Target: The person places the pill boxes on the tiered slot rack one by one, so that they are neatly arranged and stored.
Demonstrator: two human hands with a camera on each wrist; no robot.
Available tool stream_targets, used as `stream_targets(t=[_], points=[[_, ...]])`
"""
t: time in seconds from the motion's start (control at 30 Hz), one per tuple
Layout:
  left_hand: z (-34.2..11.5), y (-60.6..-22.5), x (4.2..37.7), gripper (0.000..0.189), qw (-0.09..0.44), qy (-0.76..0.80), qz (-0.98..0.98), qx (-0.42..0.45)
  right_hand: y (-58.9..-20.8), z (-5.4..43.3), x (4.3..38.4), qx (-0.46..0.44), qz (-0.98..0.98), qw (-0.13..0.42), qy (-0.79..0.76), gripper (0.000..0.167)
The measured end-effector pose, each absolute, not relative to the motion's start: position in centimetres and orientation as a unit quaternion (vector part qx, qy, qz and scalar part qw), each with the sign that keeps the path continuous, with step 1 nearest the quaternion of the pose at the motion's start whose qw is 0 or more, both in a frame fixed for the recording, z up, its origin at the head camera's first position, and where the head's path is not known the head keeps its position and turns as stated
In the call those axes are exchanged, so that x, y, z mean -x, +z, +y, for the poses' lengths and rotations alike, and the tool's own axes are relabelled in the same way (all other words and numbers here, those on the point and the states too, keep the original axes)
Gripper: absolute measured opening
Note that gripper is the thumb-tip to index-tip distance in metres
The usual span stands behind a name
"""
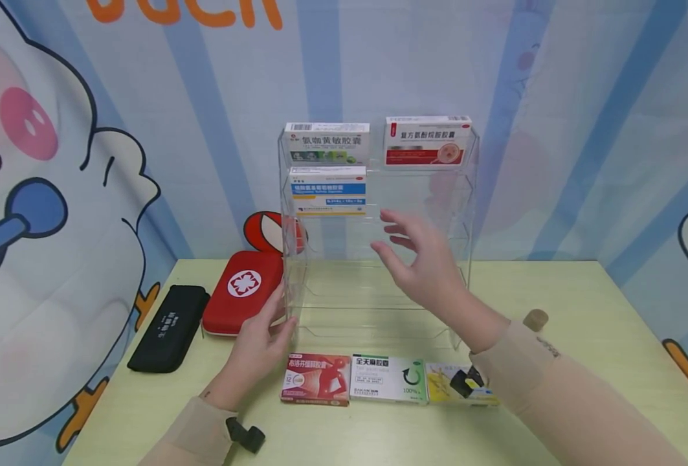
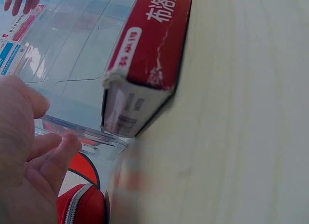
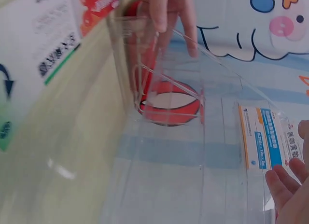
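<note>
A clear acrylic display rack with tiered shelves stands on the table. My left hand holds its left side panel, thumb and fingers on either side of it. In front of the middle shelves is my right hand, fingers loosely bent and nothing in them. Just left of that hand, a blue-and-white medicine box sits on the second tier. On the top tier stand a white-and-green medicine box at left and a red-and-white medicine box at right.
Before the rack lie a red medicine box, a white-and-green box and a yellowish box, partly hidden by the right wrist camera. A red first-aid case and black pouch lie left. A small brown object is at right.
</note>
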State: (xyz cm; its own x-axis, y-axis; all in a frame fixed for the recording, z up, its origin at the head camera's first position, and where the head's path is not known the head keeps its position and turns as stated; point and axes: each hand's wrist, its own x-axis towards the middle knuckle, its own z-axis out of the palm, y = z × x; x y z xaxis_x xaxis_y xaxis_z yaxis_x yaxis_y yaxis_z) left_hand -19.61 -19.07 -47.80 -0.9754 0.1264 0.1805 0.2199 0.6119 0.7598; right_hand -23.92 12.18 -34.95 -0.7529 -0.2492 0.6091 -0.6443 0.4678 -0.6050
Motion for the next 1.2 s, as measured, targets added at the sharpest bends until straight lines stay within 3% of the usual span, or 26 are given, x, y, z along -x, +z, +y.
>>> stream_targets(t=[0.57, 0.77, 1.03, 1.2], points=[[-19.1, -48.0, 19.7, 0.091, 0.06, -0.424, -0.898, 0.101, -40.7, 16.4, 16.6, -0.33, -0.85, 0.201, 0.358, 0.066], [-19.2, -48.0, 19.8, 0.091, 0.066, -0.422, -0.898, 0.102, -43.2, 18.7, 14.3, -0.34, -0.859, 0.218, 0.314, 0.065], [-19.2, -48.3, 19.8, 0.091, 0.069, -0.424, -0.897, 0.107, -46.7, 21.9, 12.5, -0.352, -0.863, 0.247, 0.266, 0.062], [-19.2, -48.3, 19.7, 0.09, 0.069, -0.424, -0.897, 0.104, -48.1, 24.2, 12.0, -0.313, -0.895, 0.226, 0.223, 0.067]])
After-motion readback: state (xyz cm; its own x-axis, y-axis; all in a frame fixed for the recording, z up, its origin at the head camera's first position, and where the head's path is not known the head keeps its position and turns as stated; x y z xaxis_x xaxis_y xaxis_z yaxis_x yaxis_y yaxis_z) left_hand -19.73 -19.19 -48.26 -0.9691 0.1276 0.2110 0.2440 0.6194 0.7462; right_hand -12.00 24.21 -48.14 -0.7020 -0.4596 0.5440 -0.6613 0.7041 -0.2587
